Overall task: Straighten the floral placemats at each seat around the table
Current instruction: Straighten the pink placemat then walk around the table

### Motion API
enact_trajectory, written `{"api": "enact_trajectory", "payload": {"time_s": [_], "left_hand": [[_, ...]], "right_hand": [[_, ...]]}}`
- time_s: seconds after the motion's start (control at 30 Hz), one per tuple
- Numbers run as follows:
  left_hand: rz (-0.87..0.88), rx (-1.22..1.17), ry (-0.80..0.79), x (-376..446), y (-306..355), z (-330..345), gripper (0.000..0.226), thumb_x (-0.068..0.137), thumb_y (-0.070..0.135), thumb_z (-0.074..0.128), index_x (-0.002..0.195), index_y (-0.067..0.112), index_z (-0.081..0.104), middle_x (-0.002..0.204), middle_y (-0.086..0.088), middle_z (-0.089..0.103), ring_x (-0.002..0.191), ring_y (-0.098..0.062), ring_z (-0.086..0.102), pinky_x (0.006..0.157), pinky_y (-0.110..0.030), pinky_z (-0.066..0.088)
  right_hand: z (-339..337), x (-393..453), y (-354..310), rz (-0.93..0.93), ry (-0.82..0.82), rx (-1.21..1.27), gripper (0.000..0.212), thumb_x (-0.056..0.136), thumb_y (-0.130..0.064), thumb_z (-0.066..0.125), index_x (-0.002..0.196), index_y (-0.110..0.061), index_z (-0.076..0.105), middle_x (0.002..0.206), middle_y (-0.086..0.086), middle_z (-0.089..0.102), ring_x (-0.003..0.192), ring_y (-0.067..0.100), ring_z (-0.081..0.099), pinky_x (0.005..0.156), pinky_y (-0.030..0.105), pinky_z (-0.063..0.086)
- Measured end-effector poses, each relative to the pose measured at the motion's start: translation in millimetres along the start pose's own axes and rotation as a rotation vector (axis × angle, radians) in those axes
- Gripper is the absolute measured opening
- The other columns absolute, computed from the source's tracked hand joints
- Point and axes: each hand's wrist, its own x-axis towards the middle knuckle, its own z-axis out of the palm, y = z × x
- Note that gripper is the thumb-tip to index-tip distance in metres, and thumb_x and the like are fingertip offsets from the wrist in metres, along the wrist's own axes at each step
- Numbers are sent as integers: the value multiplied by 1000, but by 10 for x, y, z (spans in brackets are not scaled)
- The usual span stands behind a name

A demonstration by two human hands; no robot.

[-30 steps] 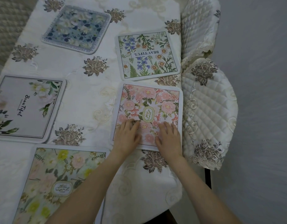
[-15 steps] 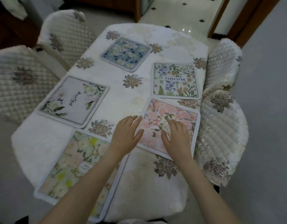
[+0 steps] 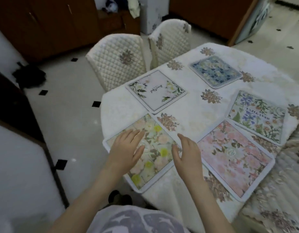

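Several floral placemats lie on the white embroidered tablecloth point(image 3: 192, 113). Nearest me is the yellow-and-peach placemat point(image 3: 155, 148), skewed, with one corner past the table's front edge. My left hand point(image 3: 126, 152) rests flat on its left half, fingers spread. My right hand point(image 3: 187, 152) hovers at its right edge, fingers apart, holding nothing. To the right lies the pink placemat point(image 3: 233, 158). Beyond it is the green "BEAUTIFUL" placemat point(image 3: 258, 116). Farther back are the white "Beautiful" placemat point(image 3: 156, 90) and the blue placemat point(image 3: 215, 71).
Two quilted cream chairs point(image 3: 118, 59) stand at the table's far left side, and another quilted chair cover point(image 3: 280, 206) sits at the near right. Dark wooden cabinets point(image 3: 49, 24) line the back wall. A tiled floor point(image 3: 69, 115) lies to the left.
Both hands left the pink placemat and moved left onto the yellow-and-peach placemat. My view swung left, bringing the floor and the far-left chairs into sight.
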Motion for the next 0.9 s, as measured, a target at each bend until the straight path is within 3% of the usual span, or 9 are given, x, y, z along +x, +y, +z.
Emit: {"api": "enact_trajectory", "payload": {"time_s": [0.17,0.37,0.67,0.9], "left_hand": [[-132,3,-56,-498,-611,-271,51,92,39,32,131,12,51,130,-8,58,122,-30,51,98,-44,44],[-184,16,-46,-740,-1547,-685,53,93,41,27,134,14,45,134,-6,55,125,-27,48,104,-45,40],[-356,34,65,-1016,-2882,-1398,53,93,40,28,134,11,45,134,-10,54,123,-30,48,106,-45,37],[-472,-34,106,-1068,-3387,-1366,45,97,30,41,138,13,40,138,-8,50,127,-29,43,107,-45,34]], "right_hand": [[539,-126,-574,-68,-124,-29,41,96,-35,43,135,-21,44,132,1,54,121,19,46,99,35,39],[1116,59,-1353,-91,-147,-79,46,96,-40,38,137,-19,41,136,2,51,125,19,43,103,37,39],[1868,508,-2773,-385,-173,-132,43,93,-31,47,132,-12,47,125,7,58,115,25,50,97,37,42],[2365,868,-3357,-541,-295,-132,43,93,-29,48,132,-11,49,125,6,59,117,25,50,99,38,43]]}}
